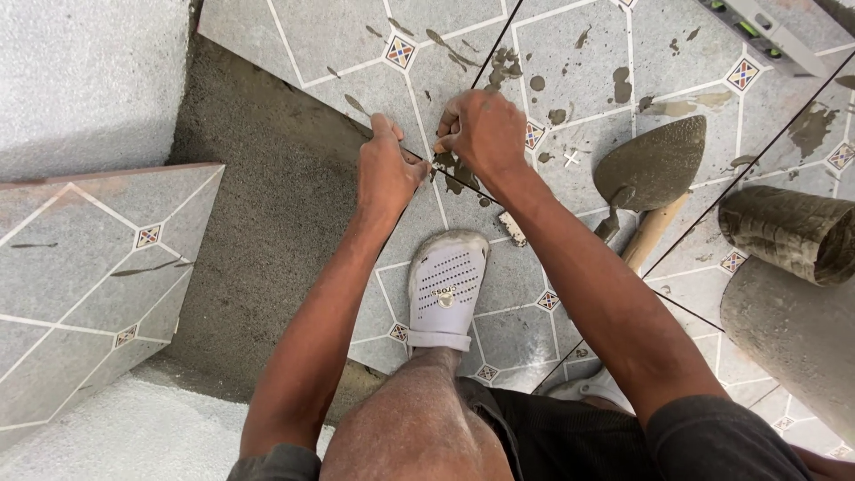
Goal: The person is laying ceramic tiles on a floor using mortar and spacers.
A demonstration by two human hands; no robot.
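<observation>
Sandy mortar bed (267, 232), grey diamond-patterned tile (419, 107) mortar-smeared, both hands at joint

Tiling worksite: patterned floor tiles (614, 53), bare mortar bed (267, 205), mortar-caked trowel (650, 165).

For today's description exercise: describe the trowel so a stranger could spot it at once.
Start at the grey patterned tile floor, then look just beside the person's right hand. The trowel lies flat there: a pointed blade coated in wet grey mortar, with a pale wooden handle, unlike the rolled cylinders nearby.
</observation>
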